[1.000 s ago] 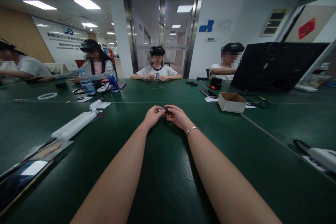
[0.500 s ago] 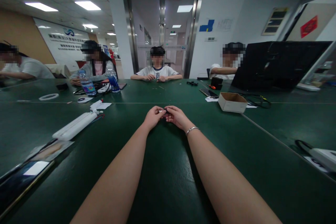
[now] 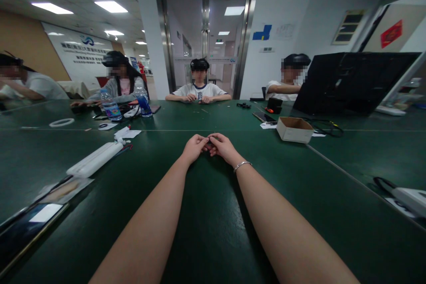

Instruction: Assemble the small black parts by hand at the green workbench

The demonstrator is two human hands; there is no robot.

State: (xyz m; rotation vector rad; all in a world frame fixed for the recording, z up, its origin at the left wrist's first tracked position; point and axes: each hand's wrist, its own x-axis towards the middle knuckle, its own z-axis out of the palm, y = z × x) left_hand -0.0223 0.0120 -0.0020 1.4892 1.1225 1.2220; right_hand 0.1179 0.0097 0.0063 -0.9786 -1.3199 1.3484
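Evidently, left hand: thumb and forefinger meet in a narrow grip on a small dark thing; the wrist slants inward over the green counter.
Right hand: its grip is narrow too, thumb and forefinger drawn together on the other side of the same thing; the lower fingers curl beneath; a bracelet circles the wrist.
Small dark thing: between the two sets of fingertips, straight ahead of the person; mostly covered, so its full shape and material cannot be told.
Handling: probably light, given how little of each hand it takes; it may well be stiff, though that is a guess; so small a thing could slip, and whether it is fragile cannot be told.
Where to hold: by its two opposite ends, with thumb and fingertip pads; a gentle, steady pinch seems enough.
Counter: an open box stands to the right, well apart from the hands; a phone lies near it, on the far side; a long white case lies to the left.
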